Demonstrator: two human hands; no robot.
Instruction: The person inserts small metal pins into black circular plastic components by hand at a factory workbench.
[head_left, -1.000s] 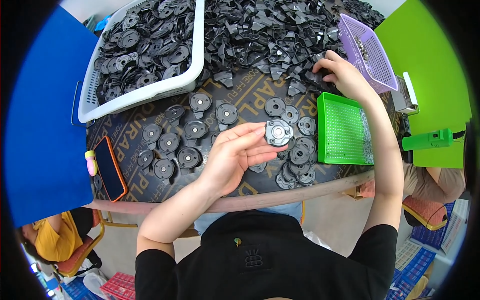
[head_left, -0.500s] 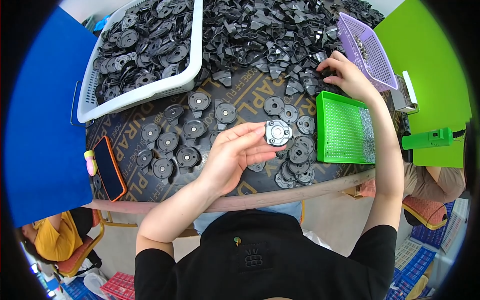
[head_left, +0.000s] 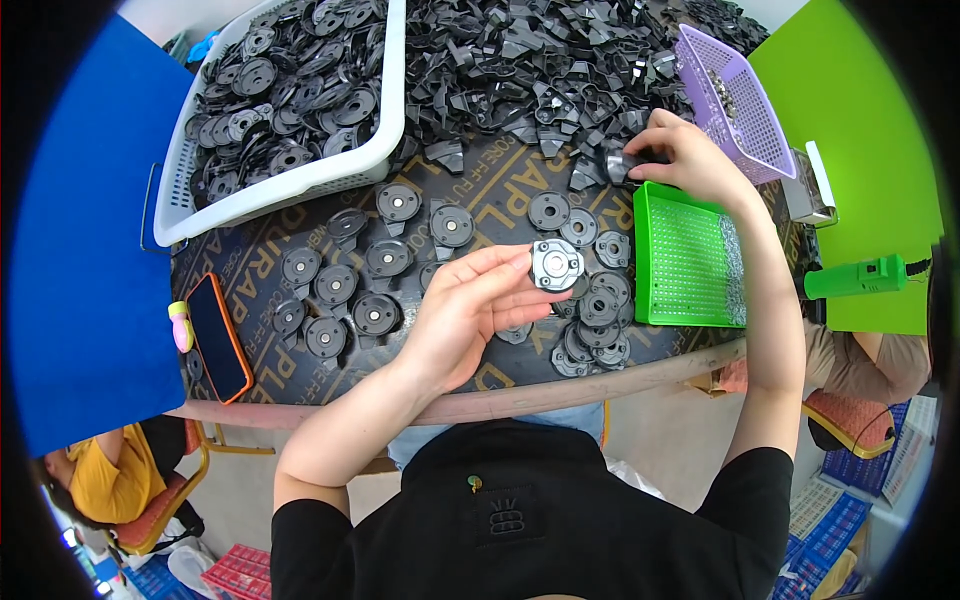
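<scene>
Between the thumb and fingers of my left hand (head_left: 455, 315) is a round disc part (head_left: 557, 265) with a silvery face and a hole in its middle, held above the table. My right hand (head_left: 692, 165) reaches to the near edge of a big heap of black plastic pieces (head_left: 560, 75). Its thumb and fingers pinch a dark curved plastic piece (head_left: 617, 165) there. Just below my left fingertips lies a cluster of loose black discs (head_left: 600, 305). Left of that hand, several assembled black disc parts (head_left: 388, 257) lie spread out, each with a shiny centre.
A white basket (head_left: 395, 90) full of black discs stands at the back left. Under my right forearm is a green tray (head_left: 685, 265) with small metal pieces. A purple basket (head_left: 765, 120), a green electric screwdriver (head_left: 855, 277) and an orange-edged phone (head_left: 220, 335) sit around the table.
My right hand has shifted slightly left along the heap and now has a dark plastic piece between its fingertips. The left hand with its disc part has stayed in place.
</scene>
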